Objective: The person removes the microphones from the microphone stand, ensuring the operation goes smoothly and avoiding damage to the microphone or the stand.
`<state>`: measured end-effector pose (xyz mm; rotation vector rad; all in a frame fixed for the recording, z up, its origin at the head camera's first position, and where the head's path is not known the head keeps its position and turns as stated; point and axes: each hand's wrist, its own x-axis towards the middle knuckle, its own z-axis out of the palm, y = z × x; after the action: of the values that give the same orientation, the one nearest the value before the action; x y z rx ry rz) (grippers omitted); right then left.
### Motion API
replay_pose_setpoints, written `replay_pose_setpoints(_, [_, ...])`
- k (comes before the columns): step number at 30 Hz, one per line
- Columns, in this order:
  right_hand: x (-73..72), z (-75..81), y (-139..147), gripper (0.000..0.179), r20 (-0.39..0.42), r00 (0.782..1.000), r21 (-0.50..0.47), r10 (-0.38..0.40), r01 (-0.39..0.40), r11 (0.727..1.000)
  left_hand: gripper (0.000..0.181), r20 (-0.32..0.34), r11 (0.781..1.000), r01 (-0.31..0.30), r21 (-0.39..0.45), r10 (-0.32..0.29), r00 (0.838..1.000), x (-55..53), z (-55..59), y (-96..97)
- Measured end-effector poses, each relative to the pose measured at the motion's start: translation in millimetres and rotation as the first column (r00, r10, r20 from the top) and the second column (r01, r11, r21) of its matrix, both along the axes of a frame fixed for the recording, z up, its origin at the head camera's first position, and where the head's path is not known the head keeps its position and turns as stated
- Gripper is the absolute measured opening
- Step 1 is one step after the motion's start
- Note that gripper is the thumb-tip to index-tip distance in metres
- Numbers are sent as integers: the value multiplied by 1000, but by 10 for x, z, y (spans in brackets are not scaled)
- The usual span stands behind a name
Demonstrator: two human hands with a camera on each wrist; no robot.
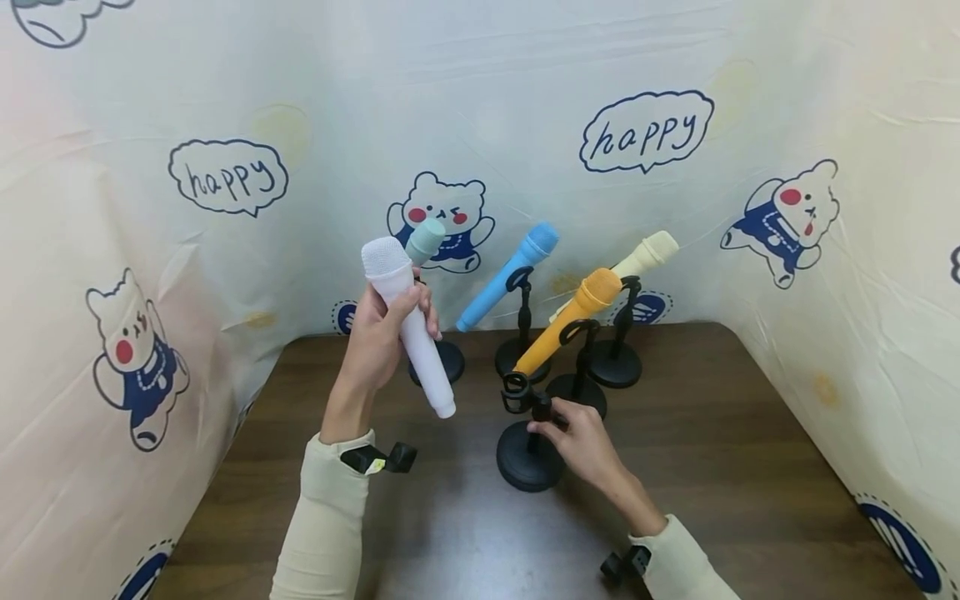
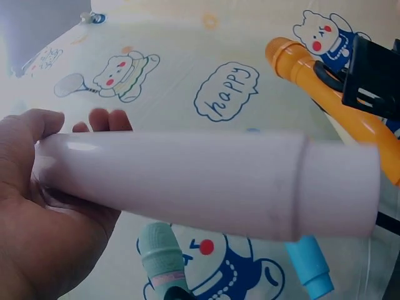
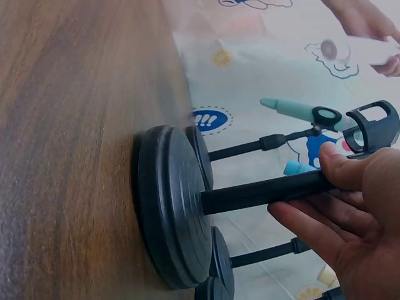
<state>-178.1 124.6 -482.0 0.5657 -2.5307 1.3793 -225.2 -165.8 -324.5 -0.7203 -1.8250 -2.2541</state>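
Note:
My left hand (image 1: 375, 342) grips a white microphone (image 1: 423, 354) by its upper body, mesh head up and tail end slanting down to the right. In the left wrist view the microphone's smooth body (image 2: 187, 181) crosses the picture, its head out of sight. My right hand (image 1: 588, 446) pinches the upper pole of a black microphone stand (image 1: 529, 469), just below its holder clip (image 1: 516, 393). Nothing sits in that clip. The stand's round base (image 3: 175, 206) is at the tabletop in the right wrist view. The white microphone is up and left of the clip, apart from it.
Behind are black stands holding a mint microphone (image 1: 426, 240), a blue microphone (image 1: 501, 285), an orange microphone (image 1: 566, 327) and a cream microphone (image 1: 651, 252). The orange one's stand is close behind my right hand. A printed cloth (image 1: 510, 142) walls the brown table (image 1: 720, 467) at back and sides.

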Motion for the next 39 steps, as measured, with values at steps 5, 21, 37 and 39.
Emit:
replay_pose_setpoints(5, [61, 7, 58, 8, -6, 1000, -25, -8, 8, 1000, 37, 43, 1000, 8, 12, -9, 999, 8, -69, -22])
replay_pose_setpoints(21, [94, 181, 382, 9, -71, 994, -6, -87, 87, 996, 41, 131, 986, -112, -125, 128, 983, -27, -275, -192])
replay_pose_setpoints(37, [101, 243, 721, 8, -61, 982, -12, -180, 180, 984, 42, 230, 989, -65, -132, 94, 969, -44, -490, -398])
replay_pose_setpoints(39, [106, 247, 767, 9, -82, 977, -9, -195, 195, 981, 45, 235, 990, -51, -135, 82, 969, -49, -512, -420])
